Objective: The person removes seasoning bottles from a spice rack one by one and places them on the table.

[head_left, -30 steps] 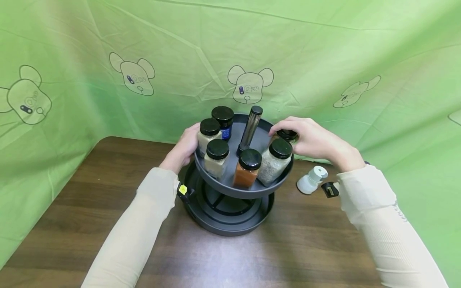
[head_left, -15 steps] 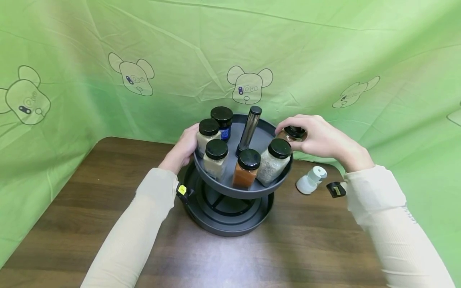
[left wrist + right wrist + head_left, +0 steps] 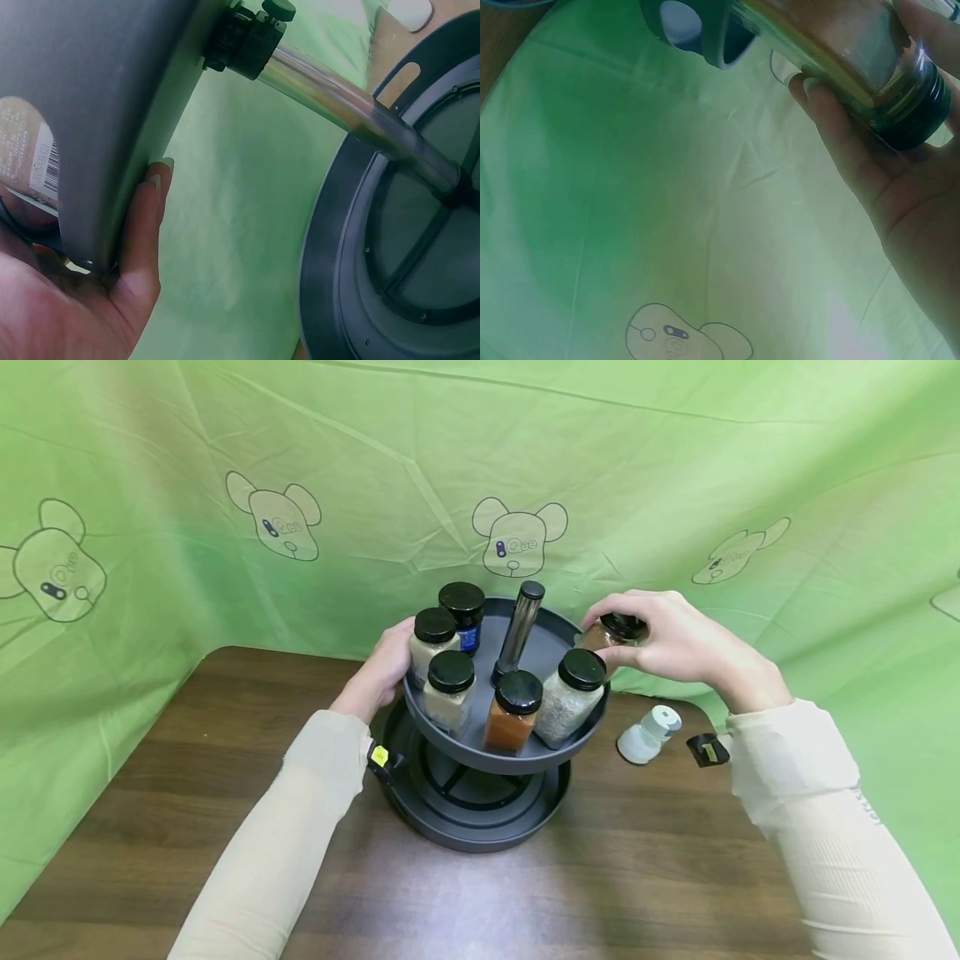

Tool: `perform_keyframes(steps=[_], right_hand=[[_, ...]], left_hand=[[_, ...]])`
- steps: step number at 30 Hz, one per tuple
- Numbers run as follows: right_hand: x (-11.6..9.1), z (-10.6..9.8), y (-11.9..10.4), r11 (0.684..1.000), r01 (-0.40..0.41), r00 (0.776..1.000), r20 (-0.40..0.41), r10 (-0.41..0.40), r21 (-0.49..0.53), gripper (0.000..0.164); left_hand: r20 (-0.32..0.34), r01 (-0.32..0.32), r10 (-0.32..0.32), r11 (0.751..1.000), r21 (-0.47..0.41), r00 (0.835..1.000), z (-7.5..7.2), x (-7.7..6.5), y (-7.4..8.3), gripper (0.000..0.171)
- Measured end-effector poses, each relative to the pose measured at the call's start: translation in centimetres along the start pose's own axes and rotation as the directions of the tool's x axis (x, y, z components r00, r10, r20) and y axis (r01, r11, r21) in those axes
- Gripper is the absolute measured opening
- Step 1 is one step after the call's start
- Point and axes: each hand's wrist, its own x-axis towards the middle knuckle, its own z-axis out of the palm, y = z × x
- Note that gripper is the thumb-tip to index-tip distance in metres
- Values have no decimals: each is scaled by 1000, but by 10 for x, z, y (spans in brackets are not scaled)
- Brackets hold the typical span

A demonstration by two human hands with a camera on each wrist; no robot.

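A two-tier grey turntable rack (image 3: 465, 756) stands with its upper tray tilted toward me. My left hand (image 3: 386, 662) grips that tray's left rim, its fingertips (image 3: 159, 180) lying along the underside. With my right hand (image 3: 671, 635) I hold a spice jar (image 3: 596, 637) of brown contents by its upper part, at the tray's right rim. The jar (image 3: 832, 45) leans, its black lid toward my palm. Beside it stands a jar of pale grains (image 3: 564, 706). An orange spice jar (image 3: 510, 727), two cream-coloured jars (image 3: 448, 702) and a dark blue-labelled jar (image 3: 471, 633) share the tray.
A small whitish shaker bottle (image 3: 647, 737) is on the brown wooden table (image 3: 637, 860), right of the rack. From the upper tray's middle rises a post (image 3: 519, 635). A green curtain (image 3: 375, 485) with printed mouse heads hangs behind.
My right hand has moved right and slightly up, carrying the brown spice jar out from behind the pale-grain jar to the tray's rim. My left hand keeps its place.
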Motion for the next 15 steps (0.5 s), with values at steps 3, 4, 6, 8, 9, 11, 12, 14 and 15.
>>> perform_keyframes(steps=[3,4,6,8,9,11,12,14,15], right_hand=[[0,-2,0,1000,3,1000,-7,-3,2,32],[0,-2,1,1000,7,1000,-10,-7,2,32],[0,-1,1,1000,13,1000,-13,-13,2,31],[0,-1,1,1000,18,1000,-19,-18,3,31],[0,-1,1,1000,21,1000,-23,-21,3,31],[0,-1,1,1000,21,999,-26,-21,4,30],[-1,-2,1,1000,22,999,-29,-22,4,29],[-1,-3,1,1000,15,999,-33,-15,6,29],[-2,-4,1,1000,12,999,-34,-12,6,28]], left_hand=[[0,1,-1,1000,-2,1000,0,1,0,35],[-1,1,-1,1000,-2,1000,1,1,0,35],[-3,0,0,1000,3,1000,1,1,-1,35],[-3,3,-3,1000,3,1000,1,0,0,34],[-2,4,-4,1000,2,1000,1,0,-1,35],[-1,8,-8,1000,2,1000,0,0,-1,35],[-1,8,-8,1000,2,1000,0,0,-1,35],[-3,4,-4,1000,7,1000,0,0,-1,35],[-2,3,-3,1000,7,1000,1,1,-1,34]])
